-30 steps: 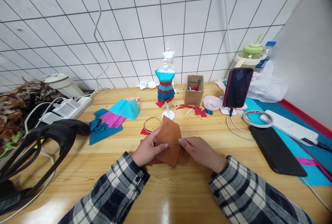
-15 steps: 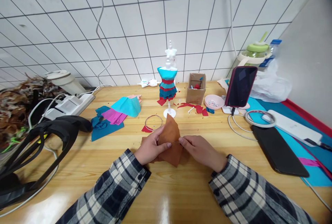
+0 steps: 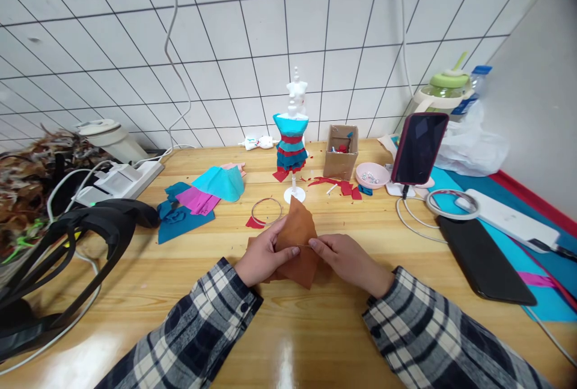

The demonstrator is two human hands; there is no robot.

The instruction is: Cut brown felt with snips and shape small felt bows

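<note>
My left hand (image 3: 265,255) pinches a piece of brown cloth (image 3: 297,226), its thumb lying on top and its fingers behind. The cloth is held up off the table, with a pointed top corner. At the cloth's right edge my right hand (image 3: 349,260) is closed, thumb against forefinger, on a thin, light needle (image 3: 303,246). The needle lies across the cloth towards my left thumb; whether it pierces the cloth is too small to tell. More brown cloth (image 3: 252,243) shows behind my left hand. Just beyond the cloth stands a small white dress form (image 3: 292,142) in tiered blue and red fabric.
A metal ring (image 3: 267,211) and red scraps lie beyond my left hand. Coloured cloths (image 3: 198,199) are to the left, beside a black headset (image 3: 90,251). A cardboard box (image 3: 341,163), a pink bowl (image 3: 372,176), a propped phone (image 3: 419,148) and a black phone (image 3: 484,263) are to the right.
My right fingertips have shifted very slightly left along the cloth's edge. Both hands keep their hold, and the cloth has barely moved.
</note>
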